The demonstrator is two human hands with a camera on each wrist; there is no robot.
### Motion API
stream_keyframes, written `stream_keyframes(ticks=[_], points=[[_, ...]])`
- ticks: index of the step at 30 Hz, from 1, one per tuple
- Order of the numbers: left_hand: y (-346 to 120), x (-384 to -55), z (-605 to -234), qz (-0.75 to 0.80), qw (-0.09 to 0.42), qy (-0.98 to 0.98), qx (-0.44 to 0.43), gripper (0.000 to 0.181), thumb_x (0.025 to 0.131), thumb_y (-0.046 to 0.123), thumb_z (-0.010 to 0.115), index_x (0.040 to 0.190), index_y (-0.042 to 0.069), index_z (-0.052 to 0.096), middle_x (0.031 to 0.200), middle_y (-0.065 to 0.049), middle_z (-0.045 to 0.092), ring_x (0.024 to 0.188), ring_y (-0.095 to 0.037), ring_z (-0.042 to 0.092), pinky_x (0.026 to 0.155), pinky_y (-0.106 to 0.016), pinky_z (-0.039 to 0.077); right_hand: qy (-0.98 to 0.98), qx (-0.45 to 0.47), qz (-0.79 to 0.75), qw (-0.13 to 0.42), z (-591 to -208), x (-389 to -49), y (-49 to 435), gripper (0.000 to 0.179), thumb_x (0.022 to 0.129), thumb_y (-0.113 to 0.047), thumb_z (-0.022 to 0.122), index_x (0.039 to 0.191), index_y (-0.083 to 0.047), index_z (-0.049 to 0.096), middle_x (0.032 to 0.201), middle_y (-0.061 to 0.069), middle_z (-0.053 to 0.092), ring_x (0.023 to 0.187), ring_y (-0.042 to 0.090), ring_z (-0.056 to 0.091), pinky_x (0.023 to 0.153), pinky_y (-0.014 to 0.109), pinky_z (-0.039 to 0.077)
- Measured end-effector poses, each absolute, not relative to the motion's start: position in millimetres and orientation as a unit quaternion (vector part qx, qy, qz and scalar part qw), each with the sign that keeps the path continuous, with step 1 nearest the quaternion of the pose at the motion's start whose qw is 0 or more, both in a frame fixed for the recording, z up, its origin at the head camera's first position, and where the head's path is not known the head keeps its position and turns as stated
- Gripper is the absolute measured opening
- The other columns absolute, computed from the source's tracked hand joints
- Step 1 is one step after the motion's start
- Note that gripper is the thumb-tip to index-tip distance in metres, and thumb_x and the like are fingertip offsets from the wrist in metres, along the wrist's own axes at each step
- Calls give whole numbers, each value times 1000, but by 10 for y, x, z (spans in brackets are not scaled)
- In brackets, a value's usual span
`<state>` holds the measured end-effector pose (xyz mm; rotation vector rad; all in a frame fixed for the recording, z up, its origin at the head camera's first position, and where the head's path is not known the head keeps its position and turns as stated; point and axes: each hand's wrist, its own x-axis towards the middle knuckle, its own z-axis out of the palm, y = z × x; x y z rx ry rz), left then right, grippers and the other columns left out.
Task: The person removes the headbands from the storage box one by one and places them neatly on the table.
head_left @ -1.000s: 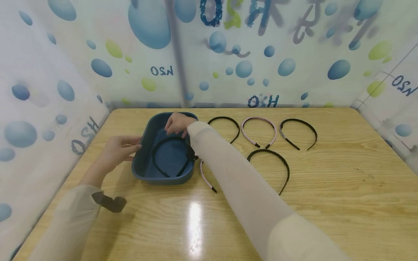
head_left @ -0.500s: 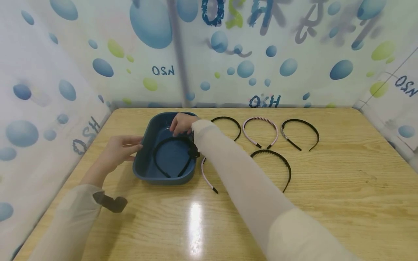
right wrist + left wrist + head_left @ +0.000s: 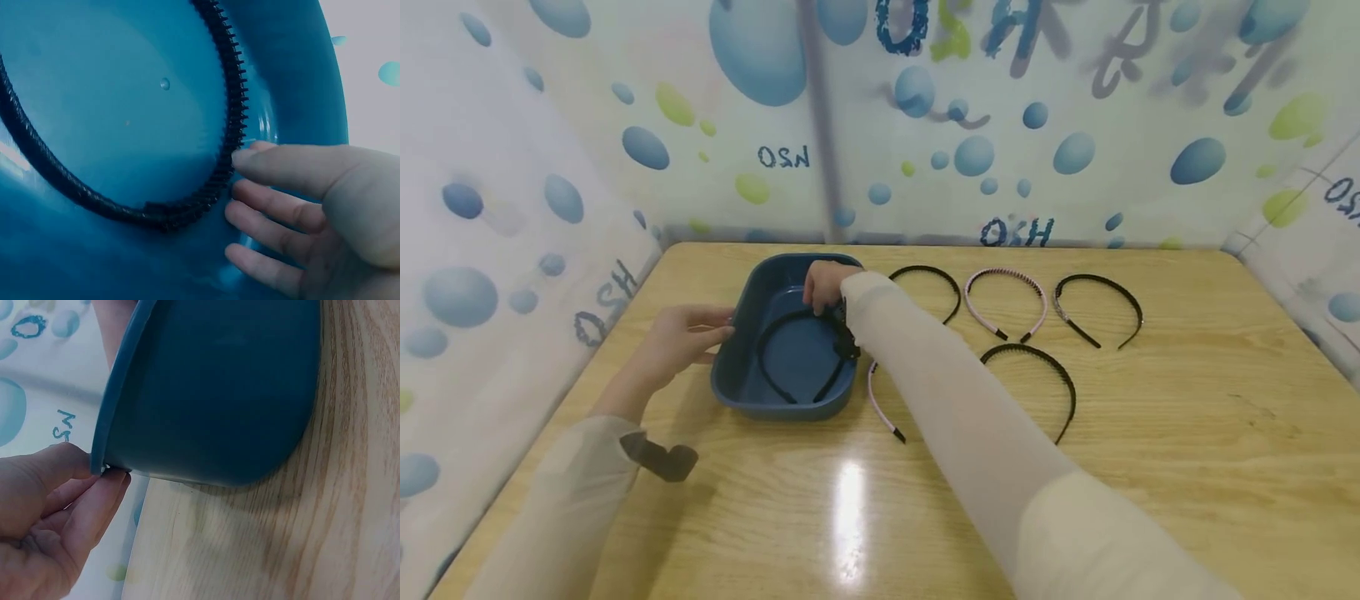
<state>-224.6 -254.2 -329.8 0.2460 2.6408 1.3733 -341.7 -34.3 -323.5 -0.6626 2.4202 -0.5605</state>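
Note:
A blue plastic basin stands at the left of the table. My left hand pinches the basin's left rim between thumb and fingers, which the left wrist view shows close up on the blue wall. Inside, a black toothed headband lies flat on the bottom. My right hand is in the basin above the band's far curve. In the right wrist view, this hand has its thumb tip at the band's toothed edge and its fingers loosely extended beside it. Whether the thumb touches the band is hard to tell.
Right of the basin lie black headbands, a pink headband and a black one with a decorated side. Another pink headband is partly hidden by my right sleeve. Patterned cloth walls surround the table.
My right hand has shifted slightly right along the headband's far curve. The left hand keeps its hold on the rim, and the view has turned a little to the left.

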Motion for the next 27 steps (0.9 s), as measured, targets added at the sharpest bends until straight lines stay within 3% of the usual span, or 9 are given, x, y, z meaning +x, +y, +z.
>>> stream_keyframes(ticks=[16,27], points=[[-2525,-2268,-3306,465,93,878,69,42,94,9,52,130,-11,43,125,-31,47,113,-41,47,71,-30,56,900,-234,-221,293,-3306,-3480,-338,21,84,-3,65,104,-10,67,111,2,60,89,18,60,71,28,53],[-2498,-2251,-3263,461,93,879,76,43,94,9,52,131,-11,41,125,-32,47,114,-41,46,72,-31,55,903,-242,-213,285,-3227,-3399,-333,23,85,1,62,106,-6,66,112,5,60,88,20,61,71,25,53]])
